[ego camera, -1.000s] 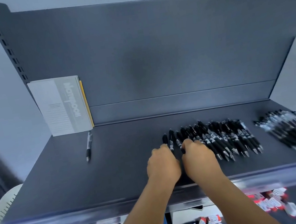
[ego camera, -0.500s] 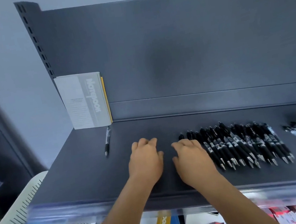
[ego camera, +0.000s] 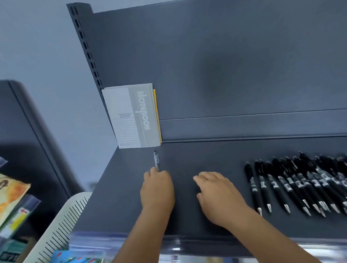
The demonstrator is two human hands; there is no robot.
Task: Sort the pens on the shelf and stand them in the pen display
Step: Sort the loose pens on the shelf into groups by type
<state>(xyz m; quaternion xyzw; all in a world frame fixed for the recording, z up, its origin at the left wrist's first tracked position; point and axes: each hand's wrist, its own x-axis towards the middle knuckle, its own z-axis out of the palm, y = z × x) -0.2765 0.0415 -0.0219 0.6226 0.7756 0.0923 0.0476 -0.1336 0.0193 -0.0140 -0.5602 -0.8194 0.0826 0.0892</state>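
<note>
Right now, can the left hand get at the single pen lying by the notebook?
Probably yes: the left hand is already at the near end of the single pen, fingers curled there, and nothing on the shelf blocks it.

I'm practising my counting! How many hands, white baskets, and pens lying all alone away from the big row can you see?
Hands: 2 (left hand, right hand)
White basket: 1
Lone pen: 1
Total: 4
</note>
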